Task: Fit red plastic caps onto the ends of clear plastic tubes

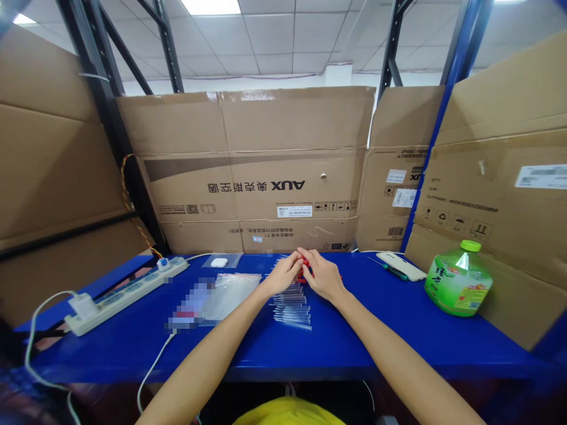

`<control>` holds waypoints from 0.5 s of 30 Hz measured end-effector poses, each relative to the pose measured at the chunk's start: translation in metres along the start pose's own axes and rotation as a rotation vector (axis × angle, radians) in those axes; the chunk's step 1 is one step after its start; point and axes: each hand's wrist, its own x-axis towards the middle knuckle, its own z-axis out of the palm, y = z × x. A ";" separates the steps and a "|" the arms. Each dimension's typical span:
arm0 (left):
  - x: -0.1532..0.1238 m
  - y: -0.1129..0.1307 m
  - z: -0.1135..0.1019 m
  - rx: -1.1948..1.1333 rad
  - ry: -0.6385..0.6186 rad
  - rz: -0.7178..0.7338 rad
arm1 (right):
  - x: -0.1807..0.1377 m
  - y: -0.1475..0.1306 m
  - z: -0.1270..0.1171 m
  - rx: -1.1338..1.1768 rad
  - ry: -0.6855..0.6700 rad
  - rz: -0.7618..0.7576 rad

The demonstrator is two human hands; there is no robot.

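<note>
Both my hands meet at the far middle of the blue table (398,330). My left hand (283,274) and my right hand (322,275) have their fingers curled together around a small red object (305,264). Only a bit of red shows between the fingertips, so I cannot make out what it is. Below my hands lies a row of several clear thin plastic tubes or sleeves (292,307), spread side by side on the table.
A white power strip (128,289) with cables lies at the left. Clear plastic bags (230,292) and a small white case (218,262) sit left of centre. A green bottle (458,280), a phone (401,265) and a screwdriver (390,269) lie at the right. Cardboard walls surround the table.
</note>
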 end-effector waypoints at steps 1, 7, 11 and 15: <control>0.000 0.000 -0.001 0.019 -0.004 0.009 | 0.000 0.000 0.000 -0.009 -0.013 -0.012; -0.002 -0.002 -0.002 0.220 -0.002 0.024 | 0.002 0.000 0.001 -0.038 -0.041 -0.001; -0.005 -0.003 -0.002 0.436 -0.023 -0.004 | 0.001 0.003 0.004 -0.072 -0.042 -0.025; -0.006 -0.003 -0.004 0.562 -0.048 0.029 | -0.001 0.007 0.008 -0.070 -0.025 -0.070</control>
